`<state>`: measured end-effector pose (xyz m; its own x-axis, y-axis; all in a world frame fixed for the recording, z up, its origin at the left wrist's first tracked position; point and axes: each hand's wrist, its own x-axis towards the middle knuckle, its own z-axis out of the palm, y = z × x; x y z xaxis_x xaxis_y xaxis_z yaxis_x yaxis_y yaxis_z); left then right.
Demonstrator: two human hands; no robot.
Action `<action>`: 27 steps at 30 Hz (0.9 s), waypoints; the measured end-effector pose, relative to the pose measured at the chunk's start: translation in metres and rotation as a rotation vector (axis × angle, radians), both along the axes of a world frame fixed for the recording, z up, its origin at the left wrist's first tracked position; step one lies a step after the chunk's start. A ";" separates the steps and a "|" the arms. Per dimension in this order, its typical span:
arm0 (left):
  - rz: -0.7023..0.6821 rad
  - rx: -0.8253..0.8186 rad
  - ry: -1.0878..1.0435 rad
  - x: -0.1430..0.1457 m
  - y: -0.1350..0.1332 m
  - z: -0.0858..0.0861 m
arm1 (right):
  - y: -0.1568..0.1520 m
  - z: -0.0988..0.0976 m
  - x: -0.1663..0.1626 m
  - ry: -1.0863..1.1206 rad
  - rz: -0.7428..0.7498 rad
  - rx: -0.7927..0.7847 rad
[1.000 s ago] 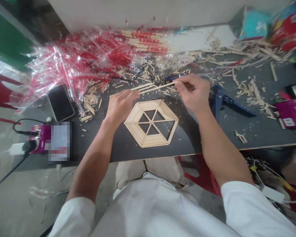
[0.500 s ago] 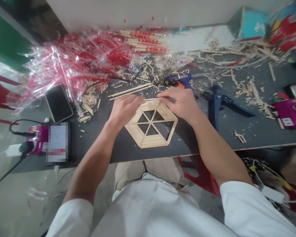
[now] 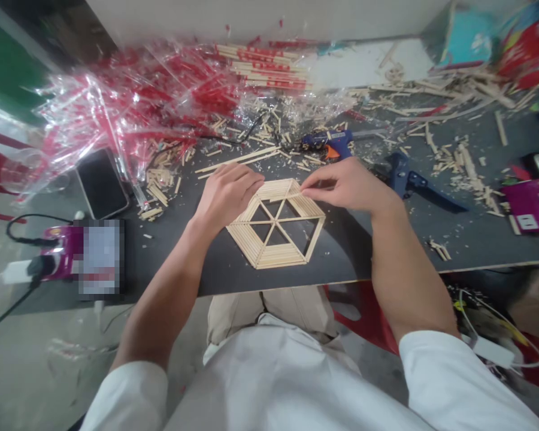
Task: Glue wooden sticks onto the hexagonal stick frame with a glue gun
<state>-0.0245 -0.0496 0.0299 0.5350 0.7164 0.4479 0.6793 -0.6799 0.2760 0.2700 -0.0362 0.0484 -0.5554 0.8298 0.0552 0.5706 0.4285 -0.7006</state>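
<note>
Both left hand [image 3: 227, 194] and right hand [image 3: 348, 185] touch hexagon [image 3: 279, 256], glue gun [image 3: 327, 142] behind.

Hexagon [image 3: 276, 224]: flat frame of pale wooden sticks. Each of the six sides is built from several parallel rows. Six thin spokes meet at the centre, leaving dark triangular gaps. It lies flat on the table [image 3: 341, 257], close to the table's front edge, one side parallel to that edge. Left hand [image 3: 227, 194] rests on the far-left corner. Right hand [image 3: 345, 185] has its fingertips pinched at the far-right side.
</note>
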 end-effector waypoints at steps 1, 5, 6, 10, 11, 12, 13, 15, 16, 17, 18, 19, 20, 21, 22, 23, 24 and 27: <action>-0.001 0.002 0.000 0.000 0.000 -0.001 | 0.000 0.001 -0.001 -0.021 0.011 -0.014; 0.003 0.002 0.023 0.001 0.000 -0.004 | -0.002 0.003 -0.007 -0.031 0.040 -0.008; 0.002 -0.005 0.031 0.001 0.000 -0.004 | -0.002 0.002 -0.008 -0.025 0.046 -0.010; -0.001 -0.040 0.049 0.003 -0.001 -0.003 | -0.002 0.000 -0.011 -0.007 0.058 -0.007; 0.000 -0.047 0.048 0.003 -0.001 -0.003 | -0.003 -0.001 -0.011 -0.006 0.063 -0.003; 0.000 -0.052 0.046 0.003 -0.001 -0.003 | -0.003 -0.002 -0.012 -0.005 0.068 0.001; 0.001 -0.055 0.044 0.003 -0.001 -0.003 | -0.003 -0.002 -0.012 -0.003 0.074 0.003; -0.001 -0.053 0.042 0.003 -0.002 -0.003 | -0.003 -0.003 -0.013 0.009 0.082 0.002; -0.002 -0.049 0.042 0.003 -0.001 -0.004 | -0.003 -0.003 -0.013 0.018 0.084 0.000; -0.004 -0.046 0.042 0.003 -0.001 -0.004 | -0.003 -0.003 -0.014 0.026 0.086 -0.002; -0.004 -0.045 0.043 0.003 -0.001 -0.005 | -0.003 -0.003 -0.013 0.033 0.089 -0.003; -0.005 -0.045 0.043 0.003 -0.001 -0.005 | -0.003 -0.003 -0.013 0.040 0.092 -0.003; -0.006 -0.046 0.043 0.003 -0.001 -0.005 | -0.003 -0.004 -0.013 0.045 0.097 -0.005; -0.008 -0.048 0.042 0.003 -0.001 -0.005 | -0.002 -0.004 -0.012 0.050 0.102 -0.007; -0.010 -0.050 0.041 0.003 0.000 -0.005 | -0.002 -0.004 -0.012 0.055 0.105 -0.009; -0.012 -0.052 0.040 0.002 0.000 -0.005 | -0.002 -0.004 -0.011 0.060 0.109 -0.010; -0.013 -0.055 0.039 0.002 0.000 -0.005 | -0.002 -0.003 -0.011 0.065 0.112 -0.010; -0.010 -0.066 0.037 0.002 -0.001 -0.005 | -0.001 -0.003 -0.011 0.070 0.117 0.002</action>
